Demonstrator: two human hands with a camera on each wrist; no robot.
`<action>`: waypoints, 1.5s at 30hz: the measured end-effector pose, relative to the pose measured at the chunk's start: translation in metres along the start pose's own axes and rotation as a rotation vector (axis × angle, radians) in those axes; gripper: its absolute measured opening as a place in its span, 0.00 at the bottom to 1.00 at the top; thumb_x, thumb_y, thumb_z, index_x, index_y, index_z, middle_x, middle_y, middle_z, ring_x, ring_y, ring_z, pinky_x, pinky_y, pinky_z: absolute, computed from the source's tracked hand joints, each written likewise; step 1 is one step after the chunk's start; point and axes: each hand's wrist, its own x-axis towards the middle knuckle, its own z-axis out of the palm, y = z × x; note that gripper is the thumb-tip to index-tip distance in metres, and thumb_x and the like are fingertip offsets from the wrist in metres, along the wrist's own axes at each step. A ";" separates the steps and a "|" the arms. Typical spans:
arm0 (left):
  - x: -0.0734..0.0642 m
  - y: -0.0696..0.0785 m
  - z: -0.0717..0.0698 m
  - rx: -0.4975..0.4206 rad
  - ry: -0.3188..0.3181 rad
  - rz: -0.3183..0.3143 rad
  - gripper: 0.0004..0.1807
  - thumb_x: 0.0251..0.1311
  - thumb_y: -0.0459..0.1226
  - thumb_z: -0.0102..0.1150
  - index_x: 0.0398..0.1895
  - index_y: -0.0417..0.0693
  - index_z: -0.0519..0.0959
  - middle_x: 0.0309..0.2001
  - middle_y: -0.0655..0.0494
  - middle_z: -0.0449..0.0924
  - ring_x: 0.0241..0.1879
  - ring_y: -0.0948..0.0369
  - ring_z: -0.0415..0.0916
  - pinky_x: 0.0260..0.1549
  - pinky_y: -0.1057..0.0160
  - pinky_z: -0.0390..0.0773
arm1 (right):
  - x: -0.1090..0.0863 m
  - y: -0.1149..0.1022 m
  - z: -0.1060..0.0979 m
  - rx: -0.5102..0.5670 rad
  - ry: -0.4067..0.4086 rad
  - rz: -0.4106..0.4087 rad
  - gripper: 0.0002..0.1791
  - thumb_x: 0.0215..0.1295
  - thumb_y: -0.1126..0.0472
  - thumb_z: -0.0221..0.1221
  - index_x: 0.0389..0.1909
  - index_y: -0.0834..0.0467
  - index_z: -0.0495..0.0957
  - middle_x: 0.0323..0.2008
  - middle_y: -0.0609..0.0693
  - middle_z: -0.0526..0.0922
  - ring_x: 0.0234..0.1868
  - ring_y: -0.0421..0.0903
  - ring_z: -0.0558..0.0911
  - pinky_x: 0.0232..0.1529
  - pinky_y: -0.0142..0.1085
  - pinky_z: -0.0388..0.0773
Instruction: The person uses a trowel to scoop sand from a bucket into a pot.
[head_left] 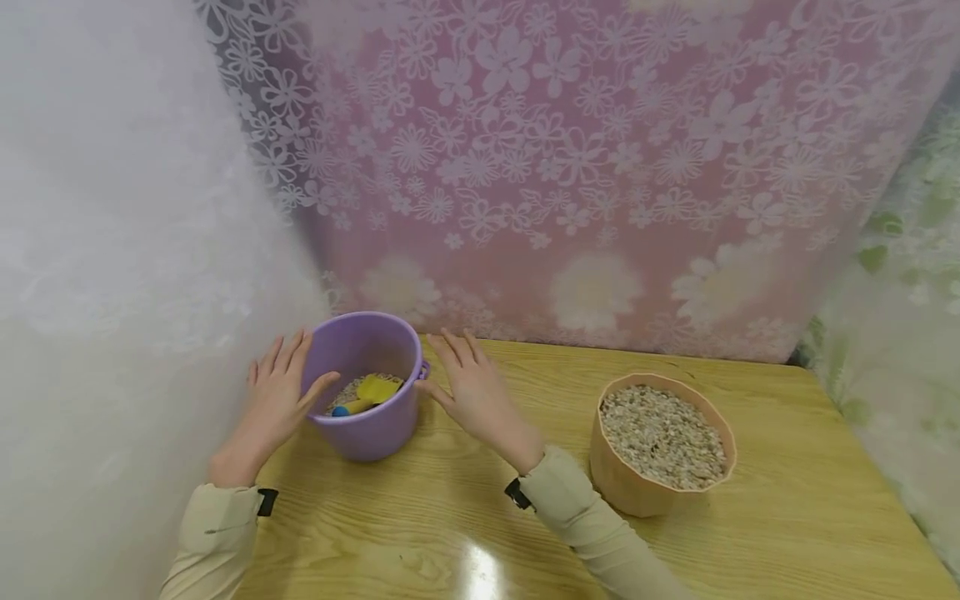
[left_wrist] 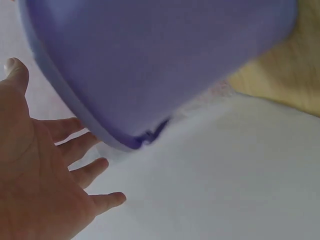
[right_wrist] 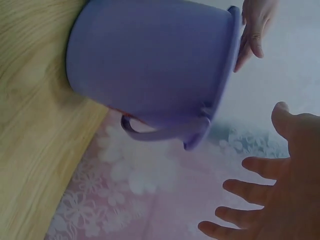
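The left hand (head_left: 273, 400) and right hand (head_left: 480, 400), fingers spread, flank a round purple plastic bucket (head_left: 375, 437) at lower left. Left-hand contact is unclear.

Head view looking forward and down over table (head_left: 405, 517), wrist views close, tilted, both sharing purple bucket (right_wrist: 150, 65)

No readable text, no legible labels, brands, numbers or signs, in any of the three views
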 end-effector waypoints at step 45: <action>-0.014 -0.016 0.025 0.037 0.002 -0.120 0.45 0.77 0.61 0.33 0.81 0.36 0.40 0.79 0.32 0.44 0.77 0.34 0.38 0.67 0.26 0.34 | 0.008 -0.006 0.035 -0.159 -0.083 -0.007 0.39 0.75 0.32 0.40 0.77 0.51 0.62 0.80 0.52 0.52 0.81 0.51 0.48 0.73 0.65 0.47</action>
